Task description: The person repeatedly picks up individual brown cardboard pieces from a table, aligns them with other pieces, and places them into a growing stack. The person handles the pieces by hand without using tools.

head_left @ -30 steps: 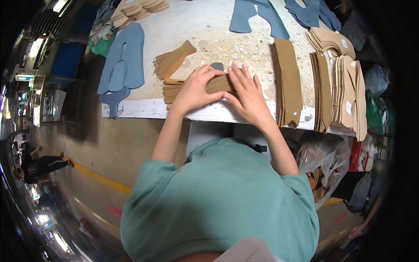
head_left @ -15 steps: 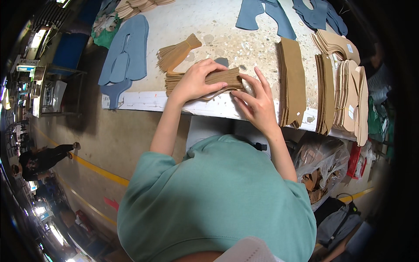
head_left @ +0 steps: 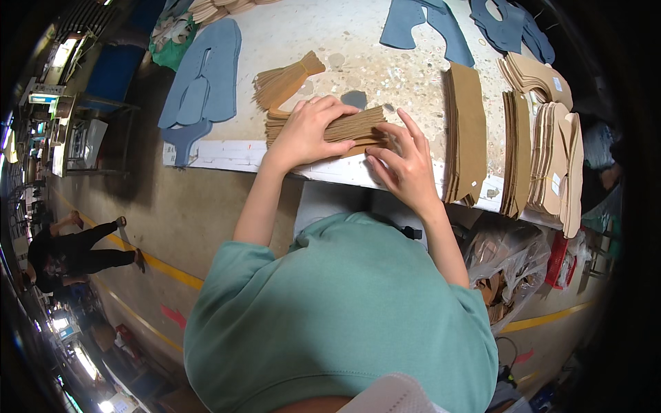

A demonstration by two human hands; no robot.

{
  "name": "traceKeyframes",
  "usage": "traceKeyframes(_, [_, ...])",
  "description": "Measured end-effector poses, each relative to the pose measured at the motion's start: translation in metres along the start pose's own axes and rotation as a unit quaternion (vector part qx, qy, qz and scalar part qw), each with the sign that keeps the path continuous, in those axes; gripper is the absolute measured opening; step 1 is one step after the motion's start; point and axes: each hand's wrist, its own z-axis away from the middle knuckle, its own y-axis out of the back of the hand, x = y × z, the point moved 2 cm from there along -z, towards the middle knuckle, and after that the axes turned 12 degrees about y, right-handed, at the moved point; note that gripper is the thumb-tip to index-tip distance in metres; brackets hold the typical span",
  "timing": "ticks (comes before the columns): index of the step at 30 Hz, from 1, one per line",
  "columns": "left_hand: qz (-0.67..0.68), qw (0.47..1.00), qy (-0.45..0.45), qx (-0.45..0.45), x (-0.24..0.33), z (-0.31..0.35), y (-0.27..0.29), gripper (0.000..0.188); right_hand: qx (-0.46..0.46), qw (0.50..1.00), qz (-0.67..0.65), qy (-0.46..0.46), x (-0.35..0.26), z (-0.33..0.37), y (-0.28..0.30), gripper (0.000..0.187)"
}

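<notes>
A stack of thin brown leather-like pieces lies at the table's near edge, its layers fanned at the right end. Across its left part rests my left hand, closed on it, thumb on the near side and fingers over the far side. My right hand is at the stack's right end with fingers bent and apart, one finger raised, and fingertips by the layer edges. Just beyond my left hand sits a tied, fanned brown bundle. A small dark grey piece lies behind the stack.
Blue cut pieces lie at the left, more blue pieces at the far right. Tall brown stacks and beige stacks line the right side. Below hangs a clear plastic bag of scraps. A person walks at the left.
The curved near edge of the stack under my left thumb now lies flatter. Both hands keep nearly the same places. The person at the left has taken a step.
</notes>
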Motion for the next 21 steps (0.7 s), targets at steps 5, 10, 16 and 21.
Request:
traceKeyframes(5, [-0.003, 1.000, -0.021, 0.006, 0.000, -0.003, 0.000, 0.051, -0.002, 1.000, -0.001, -0.018, 0.001, -0.007, -0.005, 0.015])
traceKeyframes(10, [0.006, 1.000, -0.006, 0.002, -0.001, -0.005, -0.004, 0.048, -0.004, 1.000, -0.004, -0.026, 0.002, -0.015, -0.007, 0.017])
traceKeyframes(16, [0.034, 0.999, -0.012, 0.020, -0.001, -0.006, -0.009, 0.043, -0.034, 0.999, -0.023, -0.008, 0.003, -0.019, -0.001, 0.017])
traceKeyframes(21, [0.060, 0.998, 0.000, 0.006, 0.000, -0.004, -0.010, 0.045, 0.010, 0.999, -0.024, -0.019, 0.004, -0.022, -0.009, 0.017])
